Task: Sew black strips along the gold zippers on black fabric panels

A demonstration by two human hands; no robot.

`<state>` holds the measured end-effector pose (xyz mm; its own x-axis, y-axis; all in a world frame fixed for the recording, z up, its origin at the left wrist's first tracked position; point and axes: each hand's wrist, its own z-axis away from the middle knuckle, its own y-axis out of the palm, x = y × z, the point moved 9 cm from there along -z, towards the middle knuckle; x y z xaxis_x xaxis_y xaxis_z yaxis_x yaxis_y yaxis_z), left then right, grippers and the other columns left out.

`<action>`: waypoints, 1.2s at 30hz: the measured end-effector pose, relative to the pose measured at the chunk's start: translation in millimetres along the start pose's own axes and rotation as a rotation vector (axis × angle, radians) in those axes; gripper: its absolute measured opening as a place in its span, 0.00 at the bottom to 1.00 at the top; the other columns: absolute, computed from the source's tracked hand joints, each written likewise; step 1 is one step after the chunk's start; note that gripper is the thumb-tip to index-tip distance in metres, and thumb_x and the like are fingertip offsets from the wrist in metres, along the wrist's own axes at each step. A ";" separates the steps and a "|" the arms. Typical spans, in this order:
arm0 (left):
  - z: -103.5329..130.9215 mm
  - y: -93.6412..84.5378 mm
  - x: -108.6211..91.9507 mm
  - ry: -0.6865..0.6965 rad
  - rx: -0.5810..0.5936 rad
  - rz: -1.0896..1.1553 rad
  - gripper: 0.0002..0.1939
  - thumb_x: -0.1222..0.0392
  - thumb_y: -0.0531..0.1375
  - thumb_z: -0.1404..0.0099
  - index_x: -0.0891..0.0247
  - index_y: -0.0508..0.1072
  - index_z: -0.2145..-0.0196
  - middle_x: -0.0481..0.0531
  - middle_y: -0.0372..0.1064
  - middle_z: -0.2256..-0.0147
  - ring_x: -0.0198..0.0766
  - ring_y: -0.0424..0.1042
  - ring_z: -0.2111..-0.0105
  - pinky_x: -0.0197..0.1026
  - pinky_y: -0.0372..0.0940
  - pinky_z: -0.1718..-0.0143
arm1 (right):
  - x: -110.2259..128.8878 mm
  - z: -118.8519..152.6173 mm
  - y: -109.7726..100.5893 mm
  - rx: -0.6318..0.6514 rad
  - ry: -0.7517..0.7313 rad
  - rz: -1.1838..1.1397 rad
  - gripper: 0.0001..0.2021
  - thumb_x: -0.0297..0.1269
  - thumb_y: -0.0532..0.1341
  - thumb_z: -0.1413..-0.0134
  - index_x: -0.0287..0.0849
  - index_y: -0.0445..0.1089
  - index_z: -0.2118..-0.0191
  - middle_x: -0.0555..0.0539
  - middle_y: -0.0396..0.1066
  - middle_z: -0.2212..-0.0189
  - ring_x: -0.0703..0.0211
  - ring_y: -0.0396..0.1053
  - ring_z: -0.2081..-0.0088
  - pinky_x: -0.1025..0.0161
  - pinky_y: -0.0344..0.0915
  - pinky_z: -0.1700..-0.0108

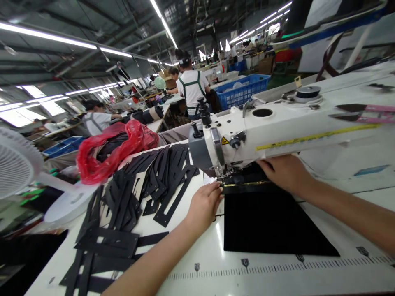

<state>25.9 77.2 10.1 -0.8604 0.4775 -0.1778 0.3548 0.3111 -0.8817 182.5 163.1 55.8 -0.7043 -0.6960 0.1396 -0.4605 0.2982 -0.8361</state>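
A black fabric panel [271, 224] lies on the white sewing machine bed, with a gold-toothed zipper [245, 183] along its far edge. That edge runs beside the presser foot [221, 172] of the sewing machine [222, 135]. My left hand [203, 205] is closed at the zipper's left end, fingertips pinched together just in front of the foot. Beneath the machine arm, my right hand [285, 172] grips the black fabric at the zipper's right end. Part of its fingers is hidden by the fabric and the machine arm.
Black slotted strips [123, 201] lie heaped to the left. Behind them is a red plastic bag [108, 152]; a white fan [18, 164] stands at far left. Pink-handled snips [364, 113] and a bobbin [307, 92] rest on the machine. Beyond are a blue crate [242, 92] and co-workers.
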 end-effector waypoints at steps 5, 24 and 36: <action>-18.9 2.4 7.9 -0.016 0.074 -0.053 0.06 0.68 0.55 0.36 0.66 0.72 0.63 0.56 0.74 0.65 0.42 0.73 0.63 0.43 0.68 0.60 | 86.3 48.0 14.3 0.094 -0.201 -0.070 0.11 0.31 0.51 0.40 0.40 0.71 0.64 0.45 0.71 0.70 0.56 0.67 0.68 0.59 0.61 0.63; -8.2 3.2 -11.7 -0.001 0.017 -0.113 0.06 0.70 0.53 0.35 0.68 0.71 0.64 0.59 0.71 0.62 0.45 0.71 0.61 0.47 0.67 0.61 | 91.2 34.0 38.1 0.000 -0.223 0.044 0.16 0.32 0.51 0.40 0.29 0.68 0.51 0.35 0.69 0.54 0.47 0.66 0.52 0.50 0.62 0.50; -7.9 -2.4 -15.8 0.077 -0.070 -0.132 0.11 0.68 0.48 0.32 0.69 0.70 0.62 0.60 0.72 0.61 0.44 0.71 0.57 0.47 0.66 0.57 | 87.3 35.0 51.1 0.060 -0.196 -0.009 0.17 0.32 0.50 0.40 0.29 0.67 0.50 0.36 0.69 0.52 0.48 0.67 0.51 0.49 0.64 0.48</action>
<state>41.5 75.4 18.4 -0.8718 0.4893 -0.0257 0.2671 0.4306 -0.8621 116.4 94.7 6.7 -0.5791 -0.8139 0.0465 -0.4294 0.2560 -0.8661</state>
